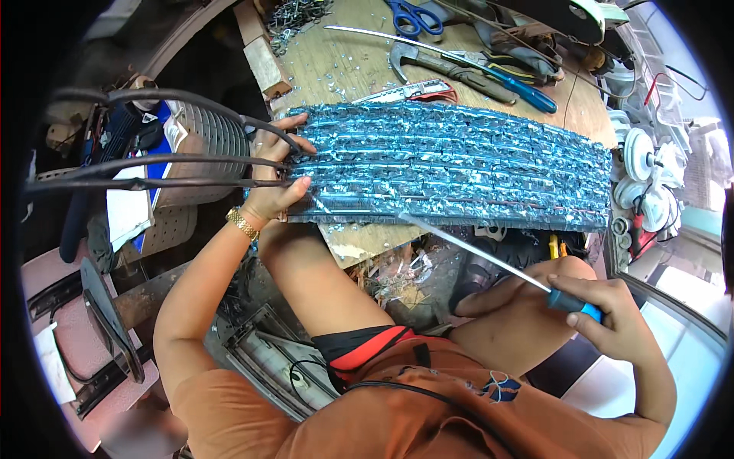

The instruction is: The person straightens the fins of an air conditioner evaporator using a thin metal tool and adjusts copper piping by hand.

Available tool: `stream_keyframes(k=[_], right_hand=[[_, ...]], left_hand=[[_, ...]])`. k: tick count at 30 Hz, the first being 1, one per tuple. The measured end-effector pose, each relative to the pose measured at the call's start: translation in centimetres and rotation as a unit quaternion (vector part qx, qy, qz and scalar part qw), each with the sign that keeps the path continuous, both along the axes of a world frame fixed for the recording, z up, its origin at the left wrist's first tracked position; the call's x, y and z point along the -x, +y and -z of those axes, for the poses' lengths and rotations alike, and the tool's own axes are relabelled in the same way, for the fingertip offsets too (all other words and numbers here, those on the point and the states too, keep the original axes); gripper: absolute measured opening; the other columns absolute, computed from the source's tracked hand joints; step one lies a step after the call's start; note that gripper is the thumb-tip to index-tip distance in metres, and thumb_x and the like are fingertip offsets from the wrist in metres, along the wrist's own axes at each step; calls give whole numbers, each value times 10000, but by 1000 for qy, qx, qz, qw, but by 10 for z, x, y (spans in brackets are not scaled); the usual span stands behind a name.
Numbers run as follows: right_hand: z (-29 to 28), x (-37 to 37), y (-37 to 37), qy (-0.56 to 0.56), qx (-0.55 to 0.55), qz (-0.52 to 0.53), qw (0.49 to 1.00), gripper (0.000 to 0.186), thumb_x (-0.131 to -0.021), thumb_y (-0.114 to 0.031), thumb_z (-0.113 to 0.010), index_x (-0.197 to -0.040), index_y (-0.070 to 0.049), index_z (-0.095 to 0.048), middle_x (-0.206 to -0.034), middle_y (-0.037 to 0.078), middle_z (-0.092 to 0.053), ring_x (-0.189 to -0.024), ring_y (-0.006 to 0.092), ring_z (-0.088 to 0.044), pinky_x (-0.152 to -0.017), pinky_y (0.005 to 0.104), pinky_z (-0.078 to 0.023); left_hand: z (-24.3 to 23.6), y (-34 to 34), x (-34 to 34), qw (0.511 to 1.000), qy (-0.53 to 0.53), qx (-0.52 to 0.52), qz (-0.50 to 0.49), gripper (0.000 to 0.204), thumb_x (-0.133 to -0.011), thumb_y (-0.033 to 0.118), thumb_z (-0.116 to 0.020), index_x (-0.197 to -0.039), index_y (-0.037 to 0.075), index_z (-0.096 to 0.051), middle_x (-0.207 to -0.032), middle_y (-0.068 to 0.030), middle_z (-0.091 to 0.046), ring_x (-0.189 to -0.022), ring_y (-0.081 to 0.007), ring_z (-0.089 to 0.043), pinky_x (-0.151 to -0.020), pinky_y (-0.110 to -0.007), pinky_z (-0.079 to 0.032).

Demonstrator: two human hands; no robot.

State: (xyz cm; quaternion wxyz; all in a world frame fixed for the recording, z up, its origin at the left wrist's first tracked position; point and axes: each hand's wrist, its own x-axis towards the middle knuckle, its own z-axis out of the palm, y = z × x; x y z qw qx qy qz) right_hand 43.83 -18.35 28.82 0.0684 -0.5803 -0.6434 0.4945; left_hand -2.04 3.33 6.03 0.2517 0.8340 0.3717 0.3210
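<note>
Left hand (274, 177) pinned the blue finned block (459, 164); right hand (612, 321) fisted a screwdriver (459, 245) at its near-left edge. Fins looked mostly intact, prying barely begun.

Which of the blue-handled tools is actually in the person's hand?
The long screwdriver, gripped by the right hand, its tip at the blue finned block. The scissors and other screwdriver lie untouched on the bench.

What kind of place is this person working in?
Probably a small repair or scrap workshop. A worn wooden workbench carries a claw hammer, blue-handled scissors and metal shavings. The left hand steadies a blue finned coil block while the right hand works a long blue-handled screwdriver.
</note>
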Motion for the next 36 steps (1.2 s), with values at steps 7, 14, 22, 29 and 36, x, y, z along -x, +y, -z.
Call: stream_keyframes(k=[7, 14, 22, 29, 36], right_hand=[[19, 10, 18, 0, -29, -27, 999, 444, -931, -66, -658, -1366, 18, -678, -1180, 252, -752, -1036, 428, -741, -945, 459, -572], [26, 22, 48, 16, 41, -28, 999, 432, -955, -82, -653, -1381, -18, -679, -1176, 241, -755, -1031, 421, -744, -919, 455, -575], [18, 37, 74, -14, 37, -63, 997, 455, -906, -18, -698, -1362, -27, -691, -1064, 219, -770, -939, 390, -754, -846, 464, -584], [29, 37, 54, -29, 9, -64, 998, 383, -928, -53, -698, -1308, -12, -713, -1110, 227, -765, -952, 386, -758, -822, 448, -581], [33, 19, 33, 17, -6, -12, 1000, 367, -957, -79, -665, -1309, 21, -699, -1132, 251, -754, -1014, 416, -744, -891, 452, -570]], left_hand=[[0, 5, -5, 1000, -1, -5, 6, 541, -779, 601, -720, -1031, 123, -757, -1509, -140, -592, -1305, -364, -519, -1158, -528, -335], [4, 2, 1, 1000, -4, 10, -2, 554, -743, 612, -731, -1007, 125, -749, -1507, -165, -590, -1329, -372, -520, -1147, -543, -328], [-5, -5, -7, 1000, 1, 11, -5, 458, -718, 488, -736, -994, 122, -754, -1474, -193, -611, -1341, -375, -525, -1165, -536, -295], [-4, 4, -5, 1000, 23, 3, -1, 515, -743, 575, -717, -997, 129, -756, -1485, -163, -610, -1365, -371, -501, -1174, -538, -272], [2, 9, 0, 1000, 13, -4, -1, 553, -756, 628, -717, -1004, 135, -754, -1502, -156, -593, -1364, -370, -509, -1158, -535, -301]])
